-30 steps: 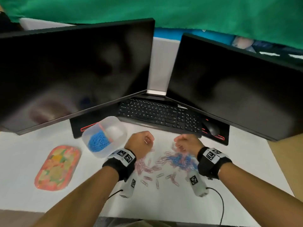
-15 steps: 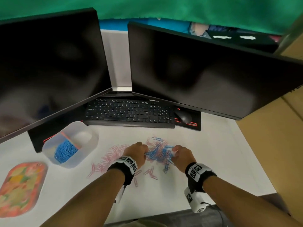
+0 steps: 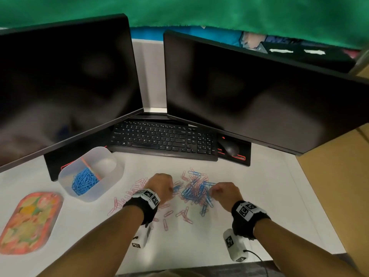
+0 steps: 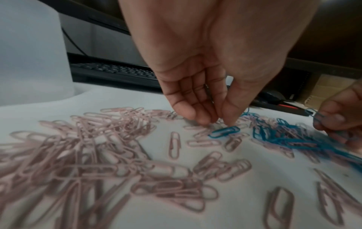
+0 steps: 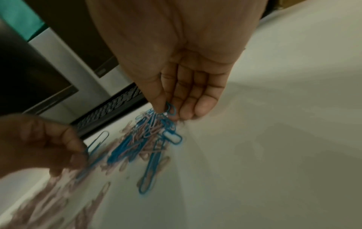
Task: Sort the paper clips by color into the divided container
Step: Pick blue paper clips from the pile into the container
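A mixed pile of blue and pink paper clips [image 3: 196, 189] lies on the white desk, with mostly pink clips [image 4: 98, 139] spread to its left. The clear divided container [image 3: 111, 176] stands at the left; its left compartment holds blue clips [image 3: 83, 180]. My left hand [image 4: 217, 122] points down at the pile's left edge, fingertips together beside a blue clip [image 4: 225, 131]. In the right wrist view it pinches a blue clip [image 5: 98, 141]. My right hand [image 5: 168, 113] pinches a blue clip [image 5: 171, 108] at the pile's right side, with a tangle of clips hanging from it.
A black keyboard [image 3: 163, 140] and mouse [image 3: 229, 147] sit behind the pile, under two dark monitors [image 3: 249, 92]. A colourful lid [image 3: 28, 222] lies at the far left. The desk's front edge [image 3: 199, 266] runs close behind my wrists.
The head view has swung from side to side. Both hands have closed in on the mixed pile and now work at its two sides.
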A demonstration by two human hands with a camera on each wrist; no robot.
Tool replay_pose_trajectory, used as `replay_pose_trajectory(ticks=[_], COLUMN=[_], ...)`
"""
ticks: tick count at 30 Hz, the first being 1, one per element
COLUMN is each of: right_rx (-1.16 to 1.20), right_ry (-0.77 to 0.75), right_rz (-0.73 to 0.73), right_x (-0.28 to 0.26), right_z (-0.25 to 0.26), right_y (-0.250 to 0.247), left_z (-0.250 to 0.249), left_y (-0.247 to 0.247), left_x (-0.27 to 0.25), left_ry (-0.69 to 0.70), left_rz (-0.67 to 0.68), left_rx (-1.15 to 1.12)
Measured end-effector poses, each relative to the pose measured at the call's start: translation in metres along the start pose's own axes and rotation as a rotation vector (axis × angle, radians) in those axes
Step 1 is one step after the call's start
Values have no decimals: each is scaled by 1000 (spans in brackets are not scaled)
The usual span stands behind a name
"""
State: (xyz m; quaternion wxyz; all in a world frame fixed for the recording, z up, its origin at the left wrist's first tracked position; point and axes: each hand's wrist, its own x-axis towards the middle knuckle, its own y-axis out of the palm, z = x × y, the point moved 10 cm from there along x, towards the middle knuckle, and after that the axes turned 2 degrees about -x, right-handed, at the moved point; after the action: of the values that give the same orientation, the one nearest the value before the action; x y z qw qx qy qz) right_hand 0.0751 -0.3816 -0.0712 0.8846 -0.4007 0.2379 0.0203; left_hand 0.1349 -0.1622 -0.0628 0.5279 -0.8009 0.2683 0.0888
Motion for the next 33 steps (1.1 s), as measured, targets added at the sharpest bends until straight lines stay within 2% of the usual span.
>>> replay_pose_trajectory(ticks=[5, 8, 10, 12, 14, 16, 19, 22, 27, 33], right_rx=[461, 573, 598, 570, 531, 436, 104, -60, -273, -312], right_ry=[150, 189, 216, 243, 254, 225, 100, -69, -210, -166], right_rz=[113, 151, 165, 149, 123, 75, -78, -104, -30, 2], right_x=[1, 1, 2, 3, 6, 10, 13, 14, 23, 26], right_z=[-19, -19, -20, -22, -23, -25, -16, 8, 36, 30], right_y=[3, 4, 7, 7, 6, 1, -18, -21, -8, -1], left_z=[8, 13, 13, 13, 14, 16, 22, 29, 33, 43], left_y=[-11, -11, -4, 5, 10, 14, 16, 10, 4, 6], left_x=[-2, -2, -2, -3, -5, -6, -6, -6, -6, 0], left_ry=[-58, -94, -104, -153, -205, -232, -258, -285, -320, -354], left_rz=[-67, -88, -35, 35, 78, 114, 125, 74, 22, -25], left_rx=[-299, -479, -672, -960, -1137, -1180, -1272, -1364, -1415, -1152])
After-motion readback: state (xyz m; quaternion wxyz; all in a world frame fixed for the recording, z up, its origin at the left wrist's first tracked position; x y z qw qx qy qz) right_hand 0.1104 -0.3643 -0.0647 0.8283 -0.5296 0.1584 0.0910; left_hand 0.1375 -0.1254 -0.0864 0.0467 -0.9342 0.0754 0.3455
